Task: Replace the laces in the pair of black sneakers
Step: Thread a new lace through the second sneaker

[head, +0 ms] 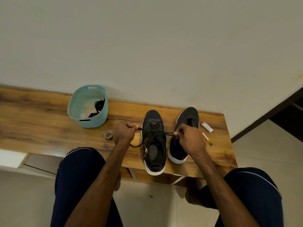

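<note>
**Both lace ends pulled sideways across the laced sneaker**

The wooden table (41, 122) runs left to right against a plain wall, and the person sits at its near edge with a knee on each side. The two black sneakers stand side by side, toes to the wall and heels to the person.

The laced sneaker (154, 145) is the one on the person's left. Its heel sits at, or slightly over, the near edge of the table. The unlaced sneaker (188, 118) is just beside it on the right, eyelets apparently bare.

A light blue basket (103, 112) stands well to the left by the wall, with a bundle of black laces in it.

The left hand (124, 131) is just left of the laced sneaker, fingers curled tight round one end of the lace (168, 133). A slack tail loops out below the fist. The right hand (190, 140) pinches the other end between thumb and fingertips and hangs over the unlaced sneaker.

Key relation: the lace stretches left to right, crosswise to the sneaker's toe-to-heel axis. It meets the shoe in the middle of the eyelet rows, and each hand is about as far from the shoe as the other.

Judgement: this looks like tightening a crossing, with upper eyelets probably left to thread and the second shoe not started.

Room: there is bare table to the left, with only a tape roll (108, 135) near the left wrist. Rightward pull passes above the unlaced sneaker. A small box (207, 127) and an orange-and-green stick (207, 139) lie beyond it. A hard tug toward the person could tip the shoe off the edge.
</note>
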### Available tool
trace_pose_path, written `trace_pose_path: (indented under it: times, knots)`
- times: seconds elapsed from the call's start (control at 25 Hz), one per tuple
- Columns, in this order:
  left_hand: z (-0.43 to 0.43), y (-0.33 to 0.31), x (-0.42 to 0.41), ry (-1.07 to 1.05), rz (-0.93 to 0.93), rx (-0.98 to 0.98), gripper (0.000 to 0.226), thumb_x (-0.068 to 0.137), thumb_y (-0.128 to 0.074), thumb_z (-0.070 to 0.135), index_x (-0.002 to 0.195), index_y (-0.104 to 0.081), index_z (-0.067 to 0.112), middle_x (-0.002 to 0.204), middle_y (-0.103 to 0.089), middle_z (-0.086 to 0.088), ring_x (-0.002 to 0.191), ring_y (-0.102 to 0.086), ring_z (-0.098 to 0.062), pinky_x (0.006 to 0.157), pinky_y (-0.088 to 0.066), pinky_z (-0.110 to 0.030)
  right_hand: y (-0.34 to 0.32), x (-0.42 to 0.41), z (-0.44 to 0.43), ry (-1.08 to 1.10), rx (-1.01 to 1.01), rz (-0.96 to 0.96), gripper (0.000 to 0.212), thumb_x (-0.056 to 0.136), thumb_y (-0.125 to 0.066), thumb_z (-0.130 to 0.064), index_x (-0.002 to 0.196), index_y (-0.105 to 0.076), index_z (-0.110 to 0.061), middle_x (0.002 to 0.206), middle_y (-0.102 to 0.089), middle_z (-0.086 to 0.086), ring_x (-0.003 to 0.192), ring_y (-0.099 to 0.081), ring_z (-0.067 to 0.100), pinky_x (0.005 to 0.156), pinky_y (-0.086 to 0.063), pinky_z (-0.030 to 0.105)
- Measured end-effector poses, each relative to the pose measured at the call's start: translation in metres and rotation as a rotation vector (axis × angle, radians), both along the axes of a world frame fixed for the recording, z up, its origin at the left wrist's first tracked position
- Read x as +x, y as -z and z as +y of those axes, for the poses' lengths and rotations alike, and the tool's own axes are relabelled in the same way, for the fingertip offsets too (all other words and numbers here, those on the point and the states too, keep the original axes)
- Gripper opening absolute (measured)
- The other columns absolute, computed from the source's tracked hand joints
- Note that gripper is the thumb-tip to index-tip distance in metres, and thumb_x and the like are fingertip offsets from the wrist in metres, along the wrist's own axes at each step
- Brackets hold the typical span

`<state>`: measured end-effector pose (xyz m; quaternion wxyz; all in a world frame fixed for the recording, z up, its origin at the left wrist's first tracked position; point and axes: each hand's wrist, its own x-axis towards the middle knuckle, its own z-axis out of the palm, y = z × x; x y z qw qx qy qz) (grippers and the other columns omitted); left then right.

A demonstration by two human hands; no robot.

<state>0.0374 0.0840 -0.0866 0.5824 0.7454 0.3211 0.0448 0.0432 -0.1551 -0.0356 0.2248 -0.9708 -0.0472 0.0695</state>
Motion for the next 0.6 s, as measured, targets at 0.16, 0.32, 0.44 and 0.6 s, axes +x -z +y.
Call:
trace_pose_path:
  times: [0.16, 0.32, 0.44, 0.6]
  knots:
    - [-0.006, -0.002, -0.004, 0.079, 0.091, 0.433, 0.024, 0.087, -0.073, 0.031, 0.066, -0.061, 0.029, 0.072, -0.073, 0.009, 0.078, -0.069, -0.01, 0.071, -0.054, -0.035, -0.009, -0.01, -0.017, -0.03, -0.085, 0.254, 0.011, 0.095, -0.063, -0.035, 0.096, -0.067, -0.024, 0.091, -0.069, -0.003, 0.09, -0.066, 0.013, 0.078, -0.054, 0.034]
    - [-0.01, -0.004, -0.002, 0.086, 0.089, 0.543, 0.015, 0.089, -0.07, 0.033, 0.074, -0.069, 0.027, 0.074, -0.074, 0.01, 0.08, -0.069, -0.011, 0.071, -0.053, -0.033, -0.007, -0.013, -0.024, -0.052, -0.138, 0.338, 0.013, 0.094, -0.064, -0.034, 0.094, -0.069, -0.022, 0.085, -0.071, -0.005, 0.086, -0.066, 0.009, 0.081, -0.054, 0.033]
    - [-0.01, -0.005, -0.003, 0.133, 0.049, 0.574, 0.013, 0.088, -0.07, 0.037, 0.088, -0.069, 0.024, 0.085, -0.074, 0.004, 0.086, -0.068, -0.017, 0.069, -0.052, -0.034, -0.001, -0.015, -0.026, -0.043, -0.094, 0.314, 0.01, 0.093, -0.065, -0.035, 0.093, -0.066, -0.025, 0.088, -0.07, -0.005, 0.087, -0.066, 0.01, 0.083, -0.056, 0.036]
    - [-0.011, -0.025, -0.021, 0.331, 0.156, 0.588, 0.066, 0.083, -0.065, 0.061, 0.121, -0.052, 0.008, 0.111, -0.066, -0.008, 0.102, -0.063, -0.026, 0.076, -0.048, -0.035, -0.001, -0.026, -0.012, -0.068, 0.132, 0.246, 0.018, 0.092, -0.065, -0.041, 0.096, -0.057, -0.025, 0.085, -0.067, -0.004, 0.08, -0.065, 0.012, 0.075, -0.058, 0.037]
